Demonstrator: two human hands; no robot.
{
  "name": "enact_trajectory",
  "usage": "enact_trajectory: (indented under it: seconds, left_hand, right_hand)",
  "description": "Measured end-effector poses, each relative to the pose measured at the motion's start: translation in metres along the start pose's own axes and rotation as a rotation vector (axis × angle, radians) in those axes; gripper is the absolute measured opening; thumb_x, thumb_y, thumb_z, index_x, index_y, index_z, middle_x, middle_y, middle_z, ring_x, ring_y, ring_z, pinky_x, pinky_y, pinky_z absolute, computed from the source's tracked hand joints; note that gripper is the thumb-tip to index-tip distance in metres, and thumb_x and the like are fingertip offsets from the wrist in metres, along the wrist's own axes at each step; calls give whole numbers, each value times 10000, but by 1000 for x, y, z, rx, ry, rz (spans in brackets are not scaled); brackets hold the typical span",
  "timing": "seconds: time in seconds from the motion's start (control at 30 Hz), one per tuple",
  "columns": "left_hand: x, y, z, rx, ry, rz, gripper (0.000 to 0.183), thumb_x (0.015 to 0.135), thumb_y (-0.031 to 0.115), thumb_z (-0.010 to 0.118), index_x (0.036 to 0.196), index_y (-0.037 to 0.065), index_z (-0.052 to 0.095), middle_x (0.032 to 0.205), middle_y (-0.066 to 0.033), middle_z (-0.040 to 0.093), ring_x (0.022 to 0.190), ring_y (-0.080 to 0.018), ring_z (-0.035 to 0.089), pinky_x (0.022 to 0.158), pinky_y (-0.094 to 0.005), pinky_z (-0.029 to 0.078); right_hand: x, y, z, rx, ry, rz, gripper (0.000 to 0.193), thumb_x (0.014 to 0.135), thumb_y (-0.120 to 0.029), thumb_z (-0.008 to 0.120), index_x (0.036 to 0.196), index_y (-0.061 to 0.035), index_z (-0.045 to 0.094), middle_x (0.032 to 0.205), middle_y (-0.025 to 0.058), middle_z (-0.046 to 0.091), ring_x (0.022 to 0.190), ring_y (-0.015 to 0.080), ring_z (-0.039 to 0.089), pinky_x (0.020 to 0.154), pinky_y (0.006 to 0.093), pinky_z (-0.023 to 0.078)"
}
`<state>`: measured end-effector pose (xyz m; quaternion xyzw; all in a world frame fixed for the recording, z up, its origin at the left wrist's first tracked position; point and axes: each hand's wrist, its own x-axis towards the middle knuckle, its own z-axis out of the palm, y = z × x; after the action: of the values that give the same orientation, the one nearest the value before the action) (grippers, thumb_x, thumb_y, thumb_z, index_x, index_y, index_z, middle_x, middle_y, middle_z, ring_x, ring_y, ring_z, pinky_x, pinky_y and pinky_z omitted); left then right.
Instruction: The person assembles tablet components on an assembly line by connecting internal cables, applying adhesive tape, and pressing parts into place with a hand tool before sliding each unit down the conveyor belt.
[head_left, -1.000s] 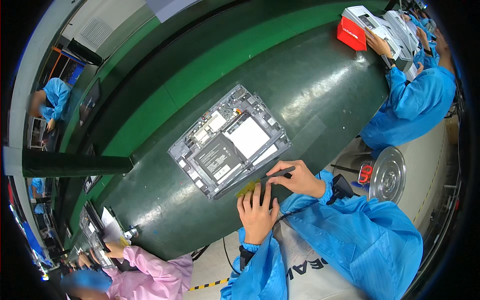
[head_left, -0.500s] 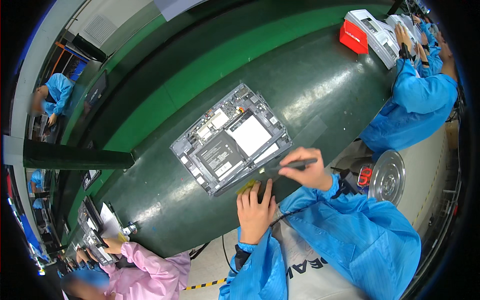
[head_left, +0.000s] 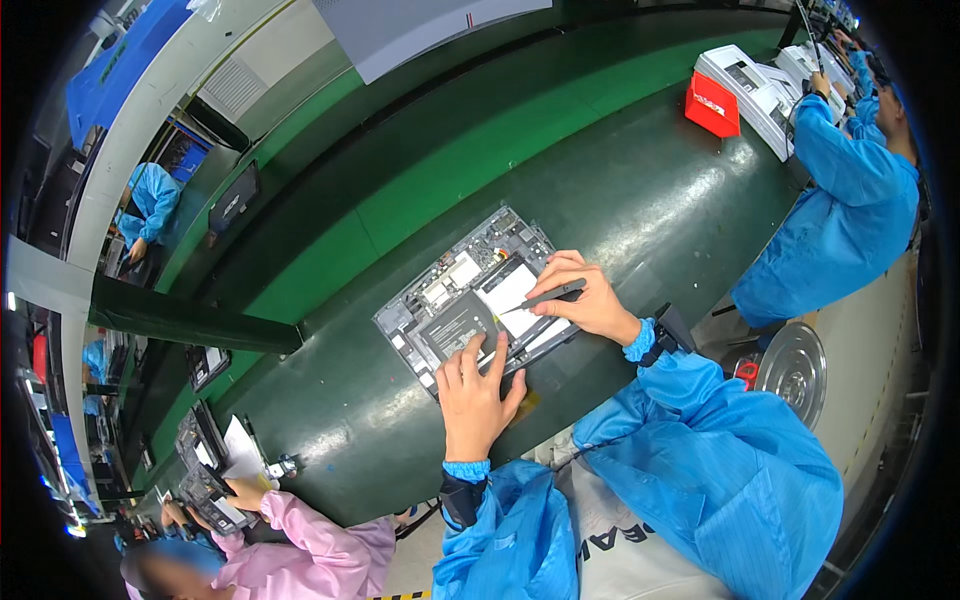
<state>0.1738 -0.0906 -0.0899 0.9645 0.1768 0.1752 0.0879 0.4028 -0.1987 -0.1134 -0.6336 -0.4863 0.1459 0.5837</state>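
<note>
An opened laptop base (head_left: 397, 313) lies on the green bench in front of me, its circuit board, black battery (head_left: 452, 327) and a white rectangular panel (head_left: 508, 287) exposed. My right hand (head_left: 594, 306) pinches dark tweezers (head_left: 558, 293), tilted down over the laptop. Their tip meets a small yellowish piece (head_left: 499, 318) between the battery and the white panel. My left hand (head_left: 474, 402) rests with fingers spread on the laptop's near edge and the battery, beside that piece. A yellow sheet (head_left: 524, 406) lies on the bench to the right of my left wrist, partly hidden.
At the far right stand a red bin (head_left: 712, 106) and white equipment housings (head_left: 750, 92), near a co-worker in blue (head_left: 830, 230). Another in pink (head_left: 315, 545) handles laptop parts at lower left. A round metal stool (head_left: 795, 372) stands right of my arm.
Both hands have moved from the bench's near side up onto the laptop. The tweezers' tip now reaches the laptop's middle. My view has shifted, and the yellow sheet is away from my left fingers.
</note>
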Motion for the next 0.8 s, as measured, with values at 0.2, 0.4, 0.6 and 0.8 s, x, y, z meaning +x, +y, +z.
enact_trajectory:
  seconds: [0.2,0.4,0.6,0.8]
  left_hand:
    - [7,-3,1,16,54,46,471,822,294,791,1273,170,744,1348,-99,572,1168,-347,511,1008,-490,435]
    - [15,-5,-1,28,58,99,420,815,286,786,1208,141,760,1327,-66,620,1138,-308,546,984,-461,437]
    - [20,-6,1,-1,62,151,401,820,283,773,1163,78,737,1331,-68,656,1150,-291,577,992,-456,435]
    - [22,-6,5,-82,28,94,511,799,268,800,1261,77,694,1316,-84,654,1166,-310,587,1020,-466,428]
  right_hand:
    - [1,1,2,-83,-32,-24,235,787,-243,892,992,-140,844,972,-9,777,1033,164,636,1160,406,368]
    - [0,6,5,-162,-37,-24,204,805,-279,874,978,-173,850,982,-14,783,1079,188,629,1154,414,383]
    - [-1,6,4,-165,-63,-25,203,812,-285,867,979,-170,848,984,-20,785,1100,210,628,1153,415,385]
    - [-2,10,3,-115,13,-31,143,867,-202,835,960,-94,821,962,36,773,1052,210,639,1033,404,466]
